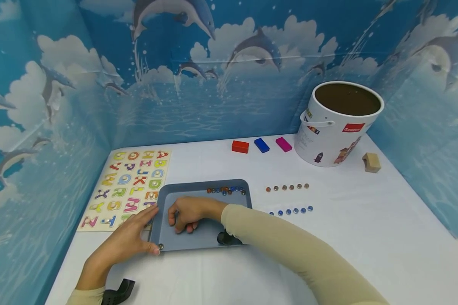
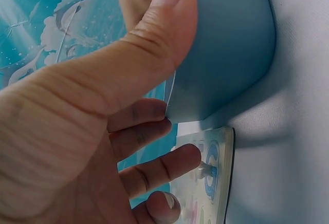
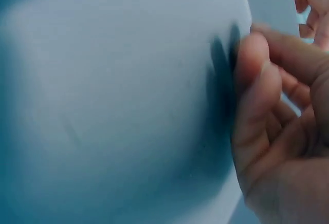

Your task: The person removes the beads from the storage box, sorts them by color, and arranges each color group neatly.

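A grey-blue tray (image 1: 210, 240) lies on the table. My left hand (image 1: 131, 237) spans its near left corner, thumb against the tray's near wall and the fingers, loosely spread, by its left side. Close to that thumb is a single small glass marble (image 1: 161, 246). Over the tray floor, my right hand (image 1: 188, 212) has its fingers curled down. In the right wrist view the thumb and index fingertips (image 3: 252, 54) come close together; no object shows between them. Orange and blue marbles (image 1: 225, 191) cluster along the tray's far right edge.
Right of the tray are a row of brownish marbles (image 1: 284, 187) and a row of blue ones (image 1: 288, 212). An alphabet board (image 1: 116, 192) lies left, partly behind my left hand. Red (image 1: 240, 146), blue (image 1: 261, 145) and pink blocks (image 1: 283, 144), a white bucket (image 1: 330, 140) and a wooden block (image 1: 371, 162) stand farther back.
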Demonstrator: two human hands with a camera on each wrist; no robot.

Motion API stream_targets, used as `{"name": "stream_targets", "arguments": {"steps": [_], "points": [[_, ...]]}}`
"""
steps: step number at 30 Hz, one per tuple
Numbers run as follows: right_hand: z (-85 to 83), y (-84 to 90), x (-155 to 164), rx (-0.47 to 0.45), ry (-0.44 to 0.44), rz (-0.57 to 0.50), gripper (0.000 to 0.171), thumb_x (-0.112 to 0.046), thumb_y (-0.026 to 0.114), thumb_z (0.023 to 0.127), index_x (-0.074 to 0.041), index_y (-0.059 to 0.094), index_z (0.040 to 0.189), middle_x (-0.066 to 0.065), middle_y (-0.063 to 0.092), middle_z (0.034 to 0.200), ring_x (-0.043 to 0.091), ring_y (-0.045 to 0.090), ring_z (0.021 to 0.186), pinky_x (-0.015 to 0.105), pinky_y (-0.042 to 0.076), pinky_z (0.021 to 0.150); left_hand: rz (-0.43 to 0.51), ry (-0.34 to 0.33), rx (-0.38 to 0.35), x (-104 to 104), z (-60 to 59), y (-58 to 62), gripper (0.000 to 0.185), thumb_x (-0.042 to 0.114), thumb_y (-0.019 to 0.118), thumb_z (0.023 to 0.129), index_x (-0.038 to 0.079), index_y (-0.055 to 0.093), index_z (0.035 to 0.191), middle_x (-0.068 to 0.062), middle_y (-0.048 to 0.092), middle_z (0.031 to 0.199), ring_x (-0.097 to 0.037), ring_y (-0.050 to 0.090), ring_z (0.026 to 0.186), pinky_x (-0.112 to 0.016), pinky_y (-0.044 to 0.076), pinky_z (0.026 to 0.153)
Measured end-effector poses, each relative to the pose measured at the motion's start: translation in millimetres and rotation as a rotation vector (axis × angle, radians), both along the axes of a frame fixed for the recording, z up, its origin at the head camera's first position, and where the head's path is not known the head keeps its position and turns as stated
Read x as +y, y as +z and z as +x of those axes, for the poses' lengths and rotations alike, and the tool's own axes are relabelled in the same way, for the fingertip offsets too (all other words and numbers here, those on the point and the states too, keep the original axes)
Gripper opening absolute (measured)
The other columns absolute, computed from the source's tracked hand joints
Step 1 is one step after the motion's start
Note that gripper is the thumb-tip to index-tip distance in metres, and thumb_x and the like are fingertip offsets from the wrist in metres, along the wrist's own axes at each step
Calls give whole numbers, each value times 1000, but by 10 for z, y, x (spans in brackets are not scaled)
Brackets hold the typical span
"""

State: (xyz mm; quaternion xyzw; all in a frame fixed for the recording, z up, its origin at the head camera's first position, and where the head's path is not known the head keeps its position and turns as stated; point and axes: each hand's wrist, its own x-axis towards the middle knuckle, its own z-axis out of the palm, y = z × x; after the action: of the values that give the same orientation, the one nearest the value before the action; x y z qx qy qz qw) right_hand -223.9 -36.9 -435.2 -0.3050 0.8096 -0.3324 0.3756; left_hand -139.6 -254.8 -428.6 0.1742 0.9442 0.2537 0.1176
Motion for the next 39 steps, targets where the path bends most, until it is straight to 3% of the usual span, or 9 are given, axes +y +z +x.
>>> {"name": "stream_targets", "arguments": {"steps": [4, 10, 17, 28, 34, 39], "points": [[81, 27, 65, -79, 120, -18, 18, -4, 77, 88, -15, 70, 100, 6, 64, 59, 12, 60, 48, 26, 49, 45, 2, 10, -11, 3, 2, 13, 117, 50, 93, 61, -2, 42, 153, -23, 38, 160, -50, 37, 144, -68, 34, 110], [153, 91, 108, -55, 233, 68, 20, -6, 78, 88, -19, 71, 101, 4, 65, 61, 11, 60, 49, 27, 51, 47, 3, 10, -9, 22, 9, 18, 117, 50, 93, 61, -3, 43, 152, -24, 38, 159, -50, 38, 143, -69, 35, 109], [185, 95, 110, -67, 326, 98, 23, 4, 70, 89, -17, 74, 95, 4, 68, 65, 13, 63, 52, 27, 52, 49, 6, 2, -1, 13, 14, 19, 117, 51, 92, 61, -3, 43, 152, -24, 39, 159, -50, 38, 142, -68, 36, 108], [171, 89, 140, -36, 301, 95, 16, 2, 70, 88, -14, 68, 85, 2, 67, 68, 13, 63, 54, 27, 53, 51, 4, -11, 3, 26, 11, 22, 114, 48, 92, 63, -4, 43, 152, -24, 39, 159, -50, 38, 143, -68, 35, 109], [65, 167, 356, -59, 233, -45, 12, -4, 68, 93, -12, 64, 85, 1, 68, 69, 13, 63, 54, 25, 52, 52, -2, 0, -23, 49, 16, 27, 115, 50, 92, 63, -3, 42, 153, -24, 37, 160, -50, 36, 144, -68, 35, 109], [26, 353, 858, -40, 122, -176, 4, -13, 70, 95, -12, 68, 92, 1, 70, 75, 16, 66, 59, 27, 55, 56, -6, 15, -31, 55, 24, 31, 118, 51, 92, 61, -2, 41, 153, -24, 36, 161, -51, 35, 144, -69, 34, 109]]}}
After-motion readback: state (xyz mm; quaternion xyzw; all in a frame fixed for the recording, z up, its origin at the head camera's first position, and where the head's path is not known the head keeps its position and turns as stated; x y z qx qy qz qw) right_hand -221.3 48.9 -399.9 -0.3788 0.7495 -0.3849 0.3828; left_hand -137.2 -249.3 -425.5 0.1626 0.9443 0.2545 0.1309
